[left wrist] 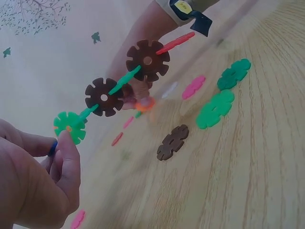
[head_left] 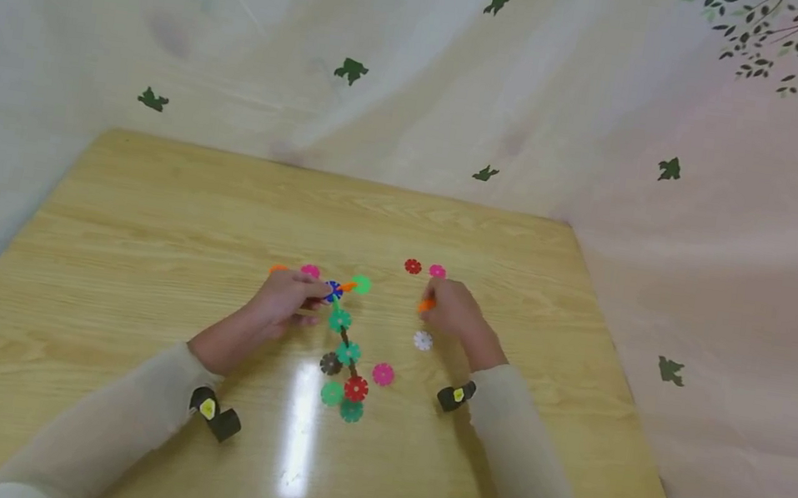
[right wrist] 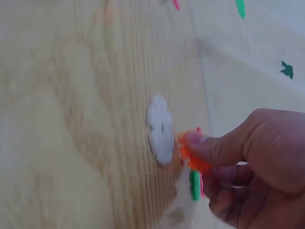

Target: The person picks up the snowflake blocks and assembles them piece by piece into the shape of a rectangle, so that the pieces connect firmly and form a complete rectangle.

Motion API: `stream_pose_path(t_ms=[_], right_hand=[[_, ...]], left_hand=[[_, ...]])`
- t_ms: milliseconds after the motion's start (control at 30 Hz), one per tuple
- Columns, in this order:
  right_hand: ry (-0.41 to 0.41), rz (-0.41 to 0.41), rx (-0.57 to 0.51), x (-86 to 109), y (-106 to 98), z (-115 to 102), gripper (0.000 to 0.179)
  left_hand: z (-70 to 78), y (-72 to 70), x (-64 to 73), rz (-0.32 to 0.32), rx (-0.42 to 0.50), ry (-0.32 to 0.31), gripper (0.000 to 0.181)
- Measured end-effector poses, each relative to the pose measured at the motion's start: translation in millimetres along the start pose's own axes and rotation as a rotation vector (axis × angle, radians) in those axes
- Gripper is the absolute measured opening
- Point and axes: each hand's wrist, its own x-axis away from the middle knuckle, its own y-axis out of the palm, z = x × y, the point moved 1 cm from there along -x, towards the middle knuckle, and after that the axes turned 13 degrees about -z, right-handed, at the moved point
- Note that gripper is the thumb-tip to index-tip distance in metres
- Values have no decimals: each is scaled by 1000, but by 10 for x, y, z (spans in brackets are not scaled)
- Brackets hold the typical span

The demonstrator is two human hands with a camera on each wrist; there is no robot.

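**Left hand (head_left: 284, 299) and right hand (head_left: 457, 307): both in pinch grip**

Left hand, left of centre in the head view: thumb and fingers closed on a blue disc (head_left: 333, 291), with little of its edge exposed in the left wrist view. The blue disc sits at the upper end of a chain of slotted discs (head_left: 349, 353), which runs down through the centre of the frame to a red disc (head_left: 355, 388). Adjacent discs meet at an angle, some showing edge-on. A light green disc (head_left: 362, 284) lies just right of the blue disc, with an orange piece (head_left: 349, 286) between them.

Right hand, right of centre: thumb and fingers closed on an orange disc (right wrist: 200, 164), apart from the chain. A white disc (head_left: 423, 340) lies on the desk (head_left: 519, 256) just below this hand in the head view. At the hand's upper left are a small red disc (head_left: 413, 266) and a pink disc (head_left: 437, 271).

Near the chain's lower end: a brown disc (head_left: 330, 364) to the left, a magenta disc (head_left: 382, 374) to the right, and a dark green disc (head_left: 351, 410) below.
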Motion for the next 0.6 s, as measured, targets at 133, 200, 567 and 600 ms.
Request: stream_pose_path(t_ms=[133, 200, 567, 600], right_hand=[[-118, 13, -188, 1, 30, -198, 8], [-178, 22, -253, 18, 34, -306, 7], [-333, 100, -275, 43, 26, -528, 11], [-340, 102, -276, 42, 24, -532, 10]], left_hand=[[-8, 5, 15, -21, -2, -8, 28], [-13, 10, 19, -25, -7, -17, 28], [-31, 25, 23, -34, -71, -34, 25], [-30, 27, 24, -40, -71, -27, 25]])
